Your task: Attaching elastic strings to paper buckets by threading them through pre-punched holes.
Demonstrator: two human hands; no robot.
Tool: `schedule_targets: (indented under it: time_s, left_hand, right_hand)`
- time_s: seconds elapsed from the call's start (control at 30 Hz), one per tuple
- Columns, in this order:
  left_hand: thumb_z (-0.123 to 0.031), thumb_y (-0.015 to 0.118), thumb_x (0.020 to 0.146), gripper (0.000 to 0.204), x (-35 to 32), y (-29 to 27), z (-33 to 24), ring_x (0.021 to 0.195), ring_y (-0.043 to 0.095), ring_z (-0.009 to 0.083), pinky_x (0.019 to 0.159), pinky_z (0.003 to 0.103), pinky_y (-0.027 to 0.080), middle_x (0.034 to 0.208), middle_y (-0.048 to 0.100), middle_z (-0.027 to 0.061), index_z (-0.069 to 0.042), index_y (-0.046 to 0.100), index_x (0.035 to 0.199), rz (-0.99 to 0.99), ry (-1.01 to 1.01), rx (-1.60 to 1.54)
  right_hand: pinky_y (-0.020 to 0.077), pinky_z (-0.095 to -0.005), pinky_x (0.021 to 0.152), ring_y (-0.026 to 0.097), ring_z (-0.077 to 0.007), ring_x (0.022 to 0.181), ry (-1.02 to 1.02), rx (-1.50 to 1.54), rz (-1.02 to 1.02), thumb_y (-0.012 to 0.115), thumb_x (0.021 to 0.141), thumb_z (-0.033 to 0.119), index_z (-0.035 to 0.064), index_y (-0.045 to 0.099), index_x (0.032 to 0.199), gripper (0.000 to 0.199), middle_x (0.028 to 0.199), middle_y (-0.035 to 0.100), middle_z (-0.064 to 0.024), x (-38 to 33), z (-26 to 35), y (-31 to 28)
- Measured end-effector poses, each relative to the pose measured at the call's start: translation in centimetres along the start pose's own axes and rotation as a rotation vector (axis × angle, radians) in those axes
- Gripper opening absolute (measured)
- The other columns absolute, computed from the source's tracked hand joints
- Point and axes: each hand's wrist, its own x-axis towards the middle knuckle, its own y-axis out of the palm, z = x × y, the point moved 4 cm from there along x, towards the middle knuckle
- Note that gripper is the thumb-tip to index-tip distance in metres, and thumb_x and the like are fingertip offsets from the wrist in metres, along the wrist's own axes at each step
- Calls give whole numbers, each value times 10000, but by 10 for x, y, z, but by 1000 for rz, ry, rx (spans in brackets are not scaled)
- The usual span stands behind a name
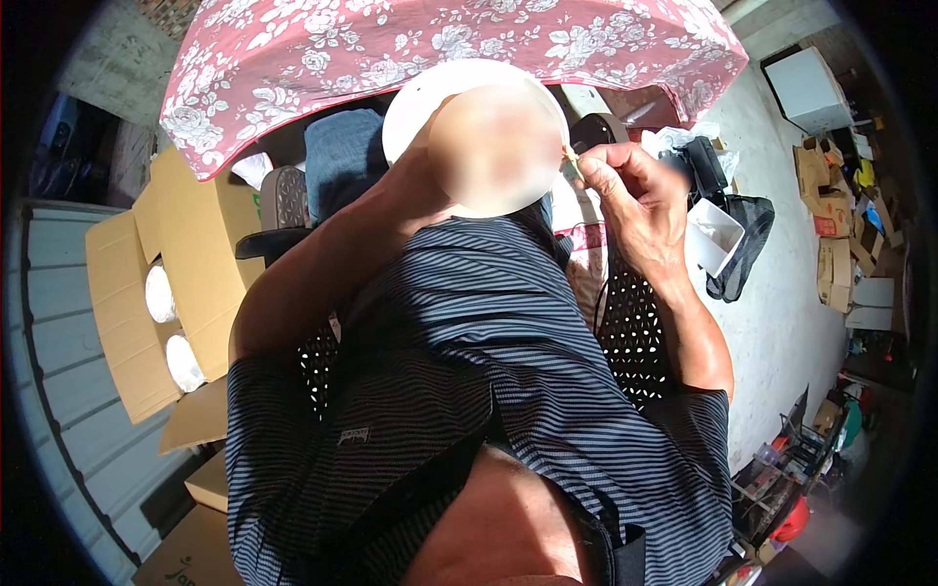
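A round white thing (401,122), like a plate or shallow dish, is in front of my body at the table's near edge. My left hand (430,181) reaches over its left side. A blurred patch covers the middle of the round thing and hides my left fingers, along with anything they hold. To the right of the rim, my right hand (640,200) is closed in a pinch between thumb and forefinger. A small pale yellowish piece (573,159) shows at its fingertips, too small to name.
Ahead stands a table with a pink flowered cloth (469,44). An open cardboard box (225,210) is on my left, near folded blue cloth (344,151). On the right are a white open container (714,237), a black bag (747,244) and a white box (806,90).
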Motion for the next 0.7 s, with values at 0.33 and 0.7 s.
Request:
schedule_targets:
  time_s: [0.33, 0.7]
  left_hand:
    - [-213, 443, 1091, 321, -4, -2, -12, 697, 589, 68, 589, 195, 470, 1035, 710, 169, 65, 542, 1218, -79, 4, -16]
    - [-129, 551, 1061, 253, -5, 22, -11, 608, 494, 74, 572, 226, 418, 933, 719, 170, 45, 545, 1245, 246, -5, -86]
  right_hand:
    - [373, -215, 600, 449, -20, 672, 297, 259, 342, 609, 1062, 207, 1, 705, 943, 257, 749, 573, 59, 3, -2, -22]
    - [223, -233, 488, 302, -35, 517, -13, 489, 220, 590, 1056, 247, -9, 649, 983, 273, 622, 408, 67, 1, 16, -65]
